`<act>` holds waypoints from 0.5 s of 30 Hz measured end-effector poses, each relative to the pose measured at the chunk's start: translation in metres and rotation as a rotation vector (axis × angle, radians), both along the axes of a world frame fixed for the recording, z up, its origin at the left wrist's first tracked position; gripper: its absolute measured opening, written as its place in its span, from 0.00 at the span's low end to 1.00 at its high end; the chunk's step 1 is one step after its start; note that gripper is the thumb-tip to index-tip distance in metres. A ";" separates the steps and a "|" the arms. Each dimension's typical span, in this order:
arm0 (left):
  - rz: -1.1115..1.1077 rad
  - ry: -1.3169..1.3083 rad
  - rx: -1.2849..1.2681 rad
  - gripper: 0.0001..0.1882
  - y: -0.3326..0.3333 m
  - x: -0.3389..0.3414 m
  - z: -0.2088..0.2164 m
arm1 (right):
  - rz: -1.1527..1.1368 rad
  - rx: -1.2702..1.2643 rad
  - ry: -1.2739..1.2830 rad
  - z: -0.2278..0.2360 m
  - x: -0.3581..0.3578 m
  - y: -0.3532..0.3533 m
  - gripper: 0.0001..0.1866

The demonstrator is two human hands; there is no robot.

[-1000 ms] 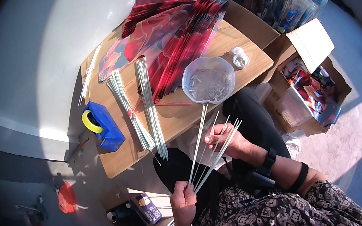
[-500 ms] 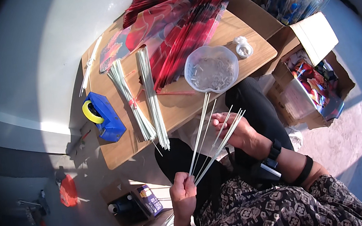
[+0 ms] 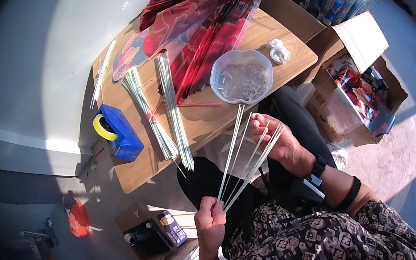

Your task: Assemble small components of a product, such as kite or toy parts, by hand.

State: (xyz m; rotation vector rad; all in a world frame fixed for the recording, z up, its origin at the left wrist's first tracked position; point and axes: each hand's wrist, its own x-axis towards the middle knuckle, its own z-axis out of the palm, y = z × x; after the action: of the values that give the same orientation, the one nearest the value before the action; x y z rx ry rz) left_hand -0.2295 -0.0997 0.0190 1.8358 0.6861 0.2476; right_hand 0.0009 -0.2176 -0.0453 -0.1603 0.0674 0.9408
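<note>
My left hand [image 3: 210, 220] is closed round the lower ends of several thin pale sticks [image 3: 251, 173], which fan out up and to the right above my lap. At their far ends is my right hand [image 3: 281, 143], palm up with loosely curled fingers and nothing visibly gripped. Some stick tips cross in front of its palm; whether they touch the skin I cannot tell. On the wooden table [image 3: 207, 124] lie a bundle of similar sticks tied with a red band [image 3: 151, 116] and another bundle [image 3: 173, 113] beside it.
A translucent tub [image 3: 241, 77] with small scraps and a little white container [image 3: 279, 53] stand at the table's right. Red folded printed sheets [image 3: 215, 32] cover its back. A blue tape dispenser [image 3: 121, 135] sits left. An open carton [image 3: 361, 91] stands on the right.
My right hand has shifted slightly up and to the right, and its fingers have moved off the sticks' middle tips. The left hand has stayed in place, still holding the sticks.
</note>
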 end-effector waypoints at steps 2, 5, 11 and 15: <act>-0.016 0.008 -0.003 0.04 0.000 0.000 0.001 | -0.029 -0.004 0.044 -0.001 0.000 0.000 0.09; -0.042 0.019 0.010 0.04 -0.001 0.000 -0.001 | -0.055 0.014 0.083 -0.005 0.002 0.000 0.11; -0.060 0.032 0.025 0.04 0.001 -0.001 -0.004 | -0.063 -0.006 0.100 0.002 0.001 -0.001 0.10; -0.073 0.042 0.035 0.04 0.000 -0.001 -0.004 | -0.063 0.004 0.111 0.001 0.001 -0.002 0.07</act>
State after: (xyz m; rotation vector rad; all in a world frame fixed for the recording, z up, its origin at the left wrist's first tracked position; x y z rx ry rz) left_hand -0.2303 -0.0992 0.0151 1.9002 0.6465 0.1742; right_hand 0.0019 -0.2192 -0.0441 -0.1013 0.1724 0.8865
